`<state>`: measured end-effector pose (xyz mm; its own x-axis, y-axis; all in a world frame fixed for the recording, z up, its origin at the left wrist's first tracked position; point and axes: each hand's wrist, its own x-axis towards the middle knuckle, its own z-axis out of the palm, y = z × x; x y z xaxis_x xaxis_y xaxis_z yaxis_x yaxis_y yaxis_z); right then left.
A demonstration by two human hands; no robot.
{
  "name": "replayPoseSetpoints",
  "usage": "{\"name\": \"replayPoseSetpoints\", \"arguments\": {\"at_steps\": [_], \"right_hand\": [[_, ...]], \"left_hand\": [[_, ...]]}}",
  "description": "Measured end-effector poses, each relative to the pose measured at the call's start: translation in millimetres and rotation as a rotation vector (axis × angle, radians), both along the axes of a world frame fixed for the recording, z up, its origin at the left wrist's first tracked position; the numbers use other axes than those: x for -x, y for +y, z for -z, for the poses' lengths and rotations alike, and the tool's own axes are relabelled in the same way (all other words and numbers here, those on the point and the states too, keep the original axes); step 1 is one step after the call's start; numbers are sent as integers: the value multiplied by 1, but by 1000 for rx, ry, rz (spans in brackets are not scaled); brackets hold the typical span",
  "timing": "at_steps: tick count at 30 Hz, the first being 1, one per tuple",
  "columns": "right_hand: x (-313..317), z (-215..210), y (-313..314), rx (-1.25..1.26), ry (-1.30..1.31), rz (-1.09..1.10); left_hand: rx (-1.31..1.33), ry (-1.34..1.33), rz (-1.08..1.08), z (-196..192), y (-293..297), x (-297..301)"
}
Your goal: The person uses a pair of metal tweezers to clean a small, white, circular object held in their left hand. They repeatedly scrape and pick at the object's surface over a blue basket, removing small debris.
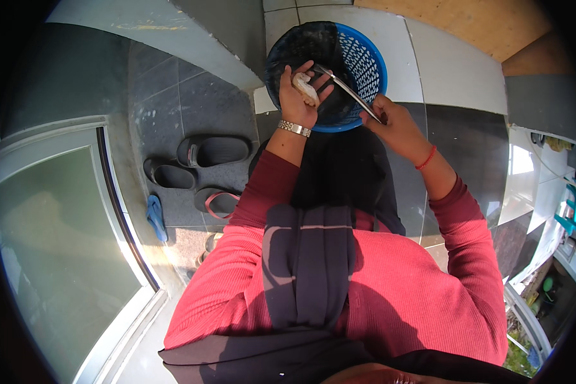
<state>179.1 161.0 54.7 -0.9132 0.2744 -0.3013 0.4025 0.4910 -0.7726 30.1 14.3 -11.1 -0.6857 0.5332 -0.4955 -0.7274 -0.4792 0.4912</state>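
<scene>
My left hand (292,102) is palm up over a blue basket, with a silver watch on the wrist. A pale, whitish-brown lump (306,91) of uneven shape lies in its palm, some fingers spread around it. My right hand (395,125), with a red cord on the wrist, grips the near end of a long slim metal utensil (351,91). The utensil's far end reaches the left fingertips, just beyond the lump; its exact kind is unclear. Below both hands stands the round blue plastic basket (380,70) with holes in its side, partly lined by a black plastic bag (306,43).
Dark sandals (215,152) and a blue flip-flop (156,218) lie on the grey tiles to the left. A white-framed glass door (70,230) stands at far left. A wooden panel (467,25) is at upper right, a teal plastic object (571,210) at far right.
</scene>
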Motion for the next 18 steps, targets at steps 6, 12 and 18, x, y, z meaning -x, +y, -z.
{"name": "replayPoseSetpoints", "arguments": {"at_steps": [6,12,18], "right_hand": [[-4,-16,2,122,219,-197],[-11,-32,-5,7,150,-373],[-12,-37,-13,-105,162,-344]], "left_hand": [[-75,45,15,-2,-2,0],[-156,147,34,-2,-5,0],[-172,159,27,-2,-5,-1]]}}
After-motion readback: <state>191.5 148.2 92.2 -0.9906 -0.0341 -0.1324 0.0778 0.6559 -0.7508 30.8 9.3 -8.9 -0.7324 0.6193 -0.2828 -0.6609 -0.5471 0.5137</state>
